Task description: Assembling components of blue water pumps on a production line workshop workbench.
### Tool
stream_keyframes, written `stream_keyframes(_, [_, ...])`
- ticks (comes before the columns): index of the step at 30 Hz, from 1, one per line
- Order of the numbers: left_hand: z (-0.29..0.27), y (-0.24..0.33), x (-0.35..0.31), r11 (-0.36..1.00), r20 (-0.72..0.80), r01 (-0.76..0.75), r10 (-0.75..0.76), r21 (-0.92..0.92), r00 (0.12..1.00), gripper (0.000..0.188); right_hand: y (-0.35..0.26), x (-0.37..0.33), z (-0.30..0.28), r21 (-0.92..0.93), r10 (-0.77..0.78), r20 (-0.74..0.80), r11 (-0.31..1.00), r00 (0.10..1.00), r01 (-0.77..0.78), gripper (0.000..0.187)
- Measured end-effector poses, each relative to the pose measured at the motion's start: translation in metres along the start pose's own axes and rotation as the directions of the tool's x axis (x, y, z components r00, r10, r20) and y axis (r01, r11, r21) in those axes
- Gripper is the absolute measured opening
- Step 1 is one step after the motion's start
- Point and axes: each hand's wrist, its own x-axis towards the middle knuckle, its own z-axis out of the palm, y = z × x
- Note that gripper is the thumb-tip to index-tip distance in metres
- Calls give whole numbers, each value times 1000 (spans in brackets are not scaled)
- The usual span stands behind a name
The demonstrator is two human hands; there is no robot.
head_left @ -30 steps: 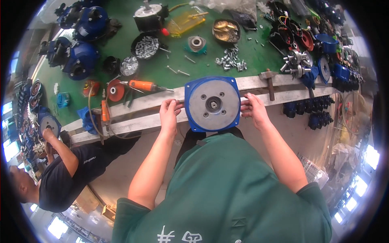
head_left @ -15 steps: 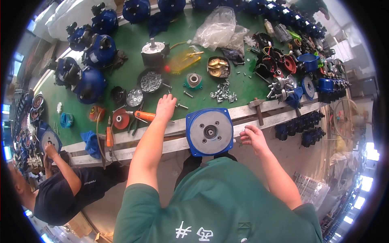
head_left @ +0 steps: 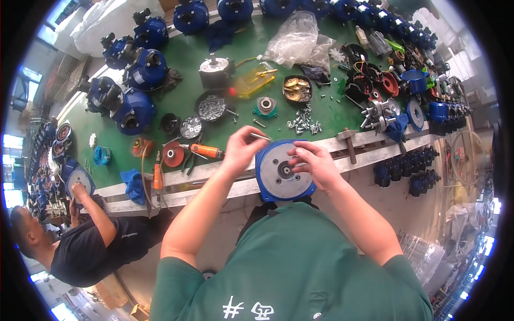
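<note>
A blue motor end cover [head_left: 266,182] with a grey round metal face [head_left: 272,174] rests upright at the bench edge in front of me. Several holes ring its centre bore. My left hand [head_left: 244,151] is at the cover's upper left, its fingertips pinching a slim silver bolt [head_left: 260,137]. Over the right part of the grey face hovers my right hand [head_left: 320,168], its fingers loosely bent and apart, with nothing visible in them. Just beyond the cover lie a loose bolt [head_left: 259,123], a green flanged part [head_left: 265,107] and scattered bolts [head_left: 304,122].
Left of me are an orange power screwdriver [head_left: 206,150], a red disc [head_left: 173,154] and a pan of bolts [head_left: 211,107]. A hammer [head_left: 348,143] lies at the right bench edge. Blue motor housings [head_left: 144,69] line the back. Another person [head_left: 99,241] works at far left.
My left hand has lifted a bolt off the bench and brought it to the cover. My right hand has moved left, from beside the cover to over its face. The view has shifted slightly.
</note>
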Motion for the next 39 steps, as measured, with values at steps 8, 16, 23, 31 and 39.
stream_keyframes(8, [34, 34, -2, 934, 211, -202, 143, 293, 967, 27, 8, 1, -6, 429, 56, 83, 899, 995, -87, 23])
stream_keyframes(16, [-65, -111, 73, 481, 44, -80, 86, 873, 995, 20, 34, -31, -79, 362, 57, -228, 932, 972, 30, 19])
stream_keyframes(23, [-56, -155, 79, 182, 155, -178, 131, 967, 979, 15, 53, -54, -95, 255, 31, -293, 966, 956, 47, 23])
stream_keyframes(31, [-53, -114, 28, 955, -472, 261, -167, 141, 866, 26, 61, -11, -79, -300, -264, -55, 924, 963, 236, 16])
stream_keyframes(39, [-46, -86, -123, 854, -401, 247, -447, -458, 800, 16, 55, 41, -65, -657, -304, 176, 672, 936, 342, 17])
